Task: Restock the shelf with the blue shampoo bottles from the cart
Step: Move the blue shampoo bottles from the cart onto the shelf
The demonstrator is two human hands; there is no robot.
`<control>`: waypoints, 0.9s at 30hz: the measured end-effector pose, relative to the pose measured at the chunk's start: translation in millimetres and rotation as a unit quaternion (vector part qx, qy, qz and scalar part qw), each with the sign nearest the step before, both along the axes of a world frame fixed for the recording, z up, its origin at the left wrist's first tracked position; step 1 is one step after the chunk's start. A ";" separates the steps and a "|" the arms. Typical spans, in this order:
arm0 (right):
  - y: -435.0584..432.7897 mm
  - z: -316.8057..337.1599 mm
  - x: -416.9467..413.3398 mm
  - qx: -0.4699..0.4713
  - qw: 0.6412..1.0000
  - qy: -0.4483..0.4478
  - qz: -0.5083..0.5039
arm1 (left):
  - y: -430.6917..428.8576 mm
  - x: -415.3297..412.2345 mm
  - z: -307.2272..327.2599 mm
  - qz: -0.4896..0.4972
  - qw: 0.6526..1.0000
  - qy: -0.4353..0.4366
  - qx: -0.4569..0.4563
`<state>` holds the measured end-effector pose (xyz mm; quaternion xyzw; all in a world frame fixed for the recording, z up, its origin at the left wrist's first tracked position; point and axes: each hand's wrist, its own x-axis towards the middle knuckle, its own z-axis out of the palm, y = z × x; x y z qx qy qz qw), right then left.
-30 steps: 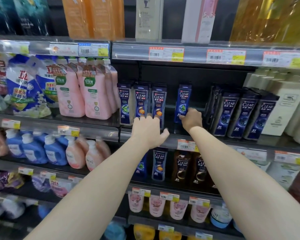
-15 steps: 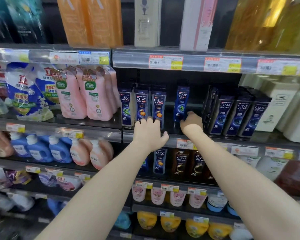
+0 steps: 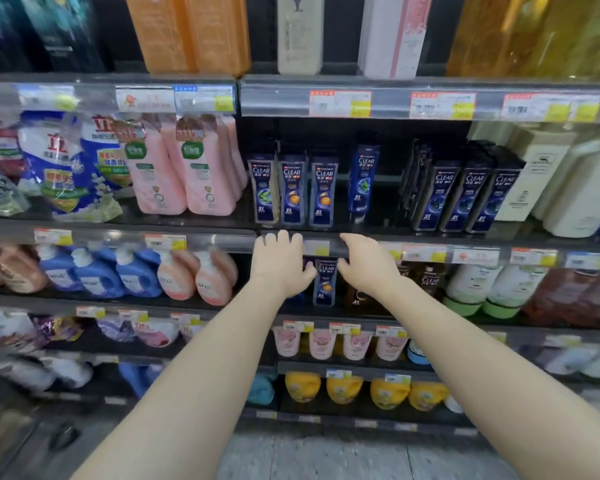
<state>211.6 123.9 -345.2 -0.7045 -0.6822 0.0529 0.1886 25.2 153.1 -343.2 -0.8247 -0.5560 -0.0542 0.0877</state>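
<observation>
Forearms stretch up from the bottom corners of the view, bare, and draw close together near the middle. My left hand (image 3: pixel 279 263) lies flat, fingers straight and side by side, their tips at the front edge of the shelf (image 3: pixel 430 240); it grasps nothing. My right hand (image 3: pixel 368 263) is just beside it, fingers loosely extended toward the same front edge, released and holding nothing as well. Whether the fingertips actually touch that edge, I cannot tell. Between my two hands a price tag (image 3: pixel 317 247) sits on the edge, and under it, on the level below, a lower blue bottle (image 3: pixel 324 282) stands upright. Past the edge, the blue shampoo bottles (image 3: pixel 293 192) stand upright, three in a tight row at the front of the shelf near its left end, just above my left hand. A fourth blue bottle (image 3: pixel 363 181) stands alone further back, above my right hand, with a gap on either side. To its right, dark bottles (image 3: pixel 468 199) line the front edge with more behind them, and white bottles (image 3: pixel 541 181) fill the right end. On the neighbouring shelf section to the left stand pink bottles (image 3: pixel 184 174). Farthest up, orange bottles (image 3: pixel 187 32) stand on the shelf above.
</observation>
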 end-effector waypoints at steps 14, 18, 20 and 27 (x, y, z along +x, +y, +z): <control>-90.1 -48.5 -190.3 -0.061 0.974 -0.046 0.213 | -173.7 -199.9 -65.4 0.226 0.970 0.026 -0.084; -109.9 -51.2 -289.5 -0.056 0.955 -0.028 0.291 | -220.1 -283.2 -72.3 0.305 0.948 0.031 -0.091; -117.1 -54.2 -343.0 -0.060 0.942 -0.039 0.329 | -237.8 -326.7 -74.8 0.345 0.934 0.020 -0.093; -115.4 -77.7 -540.5 -0.064 0.875 -0.074 0.474 | -271.9 -496.4 -90.3 0.480 0.869 -0.003 -0.124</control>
